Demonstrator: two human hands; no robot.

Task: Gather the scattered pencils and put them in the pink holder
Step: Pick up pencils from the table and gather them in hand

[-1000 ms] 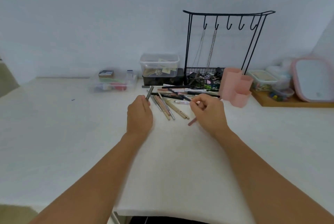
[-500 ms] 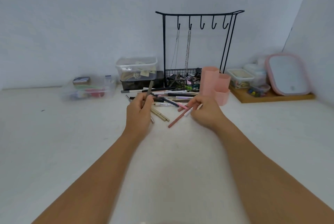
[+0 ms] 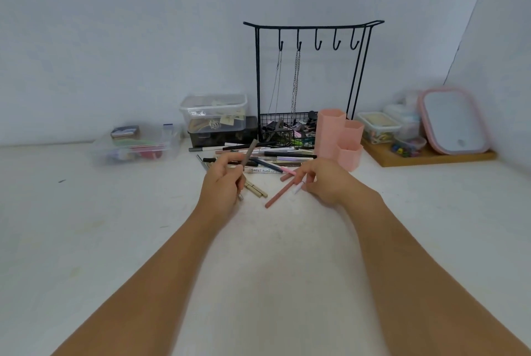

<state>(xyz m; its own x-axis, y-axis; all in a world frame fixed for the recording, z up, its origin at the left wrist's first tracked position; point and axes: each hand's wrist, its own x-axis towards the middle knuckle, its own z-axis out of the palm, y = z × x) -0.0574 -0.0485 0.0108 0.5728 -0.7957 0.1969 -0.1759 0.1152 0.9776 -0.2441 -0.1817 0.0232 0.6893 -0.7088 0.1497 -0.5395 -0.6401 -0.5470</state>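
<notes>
Several pencils (image 3: pixel 270 158) lie scattered on the white table in front of a black wire stand. The pink holder (image 3: pixel 337 137), three joined hexagonal cups, stands just right of the pile. My left hand (image 3: pixel 222 183) grips a grey-brown pencil (image 3: pixel 249 151) that points up and away. My right hand (image 3: pixel 324 181) pinches a long pink pencil (image 3: pixel 280 194) and a small white one (image 3: pixel 298 188), their ends slanting down to the left over the table. Two tan pencils (image 3: pixel 255 188) lie beside my left hand.
A black wire stand (image 3: pixel 313 36) with hooks, chains and a filled basket rises behind the pile. Clear lidded boxes (image 3: pixel 214 112) and a low clear tray (image 3: pixel 136 146) sit to the left. A wooden tray (image 3: pixel 431 156) with small containers and a pink-framed mirror (image 3: pixel 454 120) stands at right.
My head has turned, so the scene sits further left in view. My left hand has raised its pencil more upright. My right hand has drawn the pink pencil out of the pile.
</notes>
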